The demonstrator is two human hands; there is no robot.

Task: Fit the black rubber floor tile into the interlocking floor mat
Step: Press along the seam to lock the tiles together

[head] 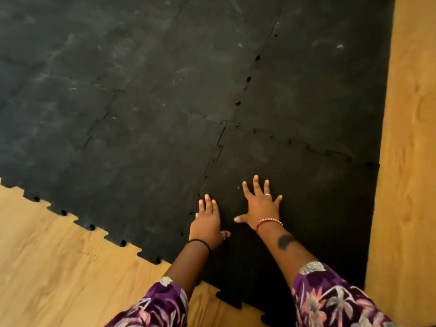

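Note:
The black rubber floor tile (306,197) lies at the near right corner of the interlocking floor mat (132,95), its toothed edges meeting the neighbouring tiles on the left and far sides. My left hand (207,223) rests flat on the tile's left seam, fingers together and pointing away from me. My right hand (259,204) lies palm down on the tile a little to the right, fingers spread. Neither hand holds anything. The seam on the left (214,159) shows a thin dark gap.
Light wooden floor (59,267) shows at the near left, beyond the mat's jagged edge. A wooden strip (410,138) runs along the mat's right side. The mat is dusty and scuffed towards the far side.

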